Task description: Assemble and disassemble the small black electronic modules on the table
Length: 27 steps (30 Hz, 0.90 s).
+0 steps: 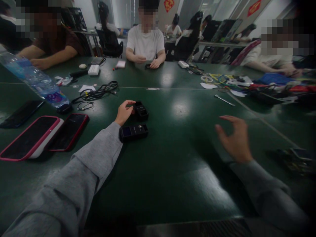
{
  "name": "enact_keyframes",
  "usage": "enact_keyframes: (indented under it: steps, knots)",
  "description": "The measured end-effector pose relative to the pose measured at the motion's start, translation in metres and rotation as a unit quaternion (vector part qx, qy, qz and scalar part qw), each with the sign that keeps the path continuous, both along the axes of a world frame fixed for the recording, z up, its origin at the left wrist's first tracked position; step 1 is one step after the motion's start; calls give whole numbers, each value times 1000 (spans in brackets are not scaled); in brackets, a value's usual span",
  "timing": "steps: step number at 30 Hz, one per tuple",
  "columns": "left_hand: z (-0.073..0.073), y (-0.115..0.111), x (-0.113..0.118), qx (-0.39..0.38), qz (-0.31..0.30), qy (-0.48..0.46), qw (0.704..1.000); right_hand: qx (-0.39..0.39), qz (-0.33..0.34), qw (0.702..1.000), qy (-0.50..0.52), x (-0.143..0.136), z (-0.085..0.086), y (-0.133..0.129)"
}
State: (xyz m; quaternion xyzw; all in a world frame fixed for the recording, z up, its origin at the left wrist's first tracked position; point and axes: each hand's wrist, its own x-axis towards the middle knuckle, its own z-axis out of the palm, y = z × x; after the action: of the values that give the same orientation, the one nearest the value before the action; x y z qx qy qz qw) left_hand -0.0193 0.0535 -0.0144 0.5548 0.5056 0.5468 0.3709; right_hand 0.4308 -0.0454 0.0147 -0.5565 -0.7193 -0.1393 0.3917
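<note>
My left hand (124,112) reaches over the green table (170,154) and grips the left side of a small black handheld device (141,110) between thumb and fingers. A second black handheld device (133,132) with a small dark screen and buttons lies just nearer, beside my left cuff. Its kind I cannot make out. To the right, my right hand (234,138) hovers above the table, slightly blurred, thumb and fingers apart with nothing between them.
Phones in red-pink cases (67,131), a dark phone (22,113) and a tilted water bottle (40,82) are on the left. Black cables (103,90) lie beyond. At right are a wrench (224,100), tangled wires (227,79) and a circuit board (298,159). People sit opposite.
</note>
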Motion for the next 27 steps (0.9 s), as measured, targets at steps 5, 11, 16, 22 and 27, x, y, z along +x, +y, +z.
enact_keyframes:
  steps: [5,11,16,22,27]
  knots:
    - [0,-1,0,16,-21,17,1000,-124,178,976,7,-159,-15,29]
    - [-3,1,-1,34,-75,41,996,-163,231,959,6,-237,-24,60]
    - [-3,0,0,41,-80,47,995,-197,261,945,25,-223,-21,53]
    - [0,-3,1,38,-78,31,996,-220,254,942,-17,-135,-18,17]
    - [2,-4,1,31,-75,35,996,-129,-60,989,-47,32,-3,-3]
